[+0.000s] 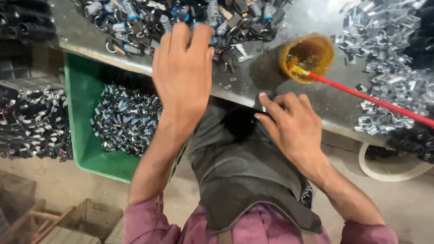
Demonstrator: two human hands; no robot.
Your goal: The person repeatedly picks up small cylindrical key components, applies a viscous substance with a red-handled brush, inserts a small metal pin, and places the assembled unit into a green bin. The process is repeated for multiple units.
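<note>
Reaching stage, by the look of it: left hand [183, 77] stretched out over the worktop [266, 77], fingertips at the near edge of the pile [135, 22] of black and blue parts. Grip of that hand flat and loose, fingers side by side, holding nothing that shows. Right hand [291, 129] lying on the worktop's near edge, grip spread, fingers flat on the metal, empty.

Judged from this, lifting one part out of the tangle calls for a pinch of fingertips and a pull clear of the hooked neighbours.

No labels or signs to be seen. Containers, by place:
- Orange cup [307, 56], round, on the worktop just beyond the right hand, amber liquid inside, red-handled brush [370, 100] leaning out of it to the right.
- Green crate [81, 135], rectangular, below the worktop at left, partly filled with small silver-and-blue parts.
- White bucket [384, 169], only the round rim showing, on the floor at right.

Heap of silver clips [389, 58] at the worktop's far right, well apart from both hands.
</note>
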